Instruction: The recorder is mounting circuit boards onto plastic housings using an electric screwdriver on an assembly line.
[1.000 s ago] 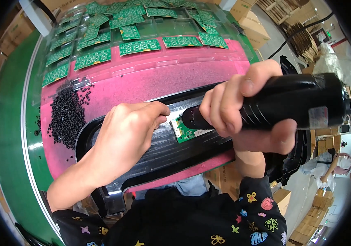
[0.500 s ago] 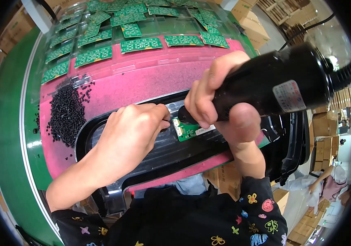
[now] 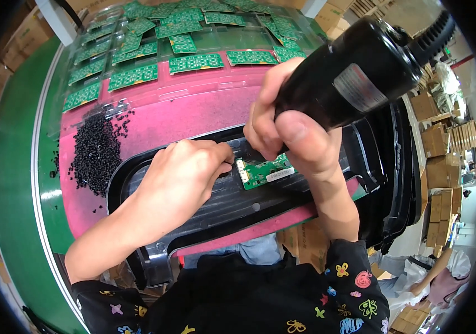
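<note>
My right hand (image 3: 302, 136) is wrapped round a thick black electric screwdriver (image 3: 327, 92), tilted so its corded back end points up to the right. Its lower end comes down over a green circuit board (image 3: 263, 171) with white connectors and a white label; the tip is hidden by my fingers. The board lies inside a long black plastic housing (image 3: 216, 214). My left hand (image 3: 177, 178) is closed, thumb and fingers pinched together just left of the board, low over the housing. Whatever the pinch holds, if anything, is hidden.
A heap of small black screws (image 3: 96, 156) lies on the pink mat (image 3: 193, 114) to the left. Behind it, clear plastic trays hold several green circuit boards (image 3: 196, 63). More black housings (image 3: 396, 183) are stacked at right. Beyond are cardboard boxes (image 3: 441, 158) and another person's arm (image 3: 435, 270).
The screwdriver's back end has swung up and to the left, so it stands steeper. My right hand has turned with it. My left hand stays pinched at nearly the same place.
</note>
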The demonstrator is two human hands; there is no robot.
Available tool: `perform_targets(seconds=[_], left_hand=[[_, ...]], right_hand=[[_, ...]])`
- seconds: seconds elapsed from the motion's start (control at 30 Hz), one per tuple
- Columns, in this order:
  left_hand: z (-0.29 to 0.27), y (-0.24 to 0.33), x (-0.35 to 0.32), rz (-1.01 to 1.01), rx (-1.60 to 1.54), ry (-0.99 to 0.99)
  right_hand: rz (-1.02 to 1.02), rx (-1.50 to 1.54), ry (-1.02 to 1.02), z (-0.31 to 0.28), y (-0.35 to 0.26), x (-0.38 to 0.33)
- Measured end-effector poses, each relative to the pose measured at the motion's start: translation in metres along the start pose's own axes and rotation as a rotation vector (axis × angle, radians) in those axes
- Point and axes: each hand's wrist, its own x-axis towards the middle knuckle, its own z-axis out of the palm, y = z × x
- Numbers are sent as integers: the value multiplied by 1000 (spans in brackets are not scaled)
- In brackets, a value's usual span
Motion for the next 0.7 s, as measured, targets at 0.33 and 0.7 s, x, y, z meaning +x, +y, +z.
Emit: perform_targets(seconds=[0.33,0.7], left_hand=[[-1,1,-2,-67,-20,-48],[1,-1,0,146,-133,67]], right_hand=[[-239,333,67,-4,-12,-24],[-316,354,-37,-14,-29,-32]])
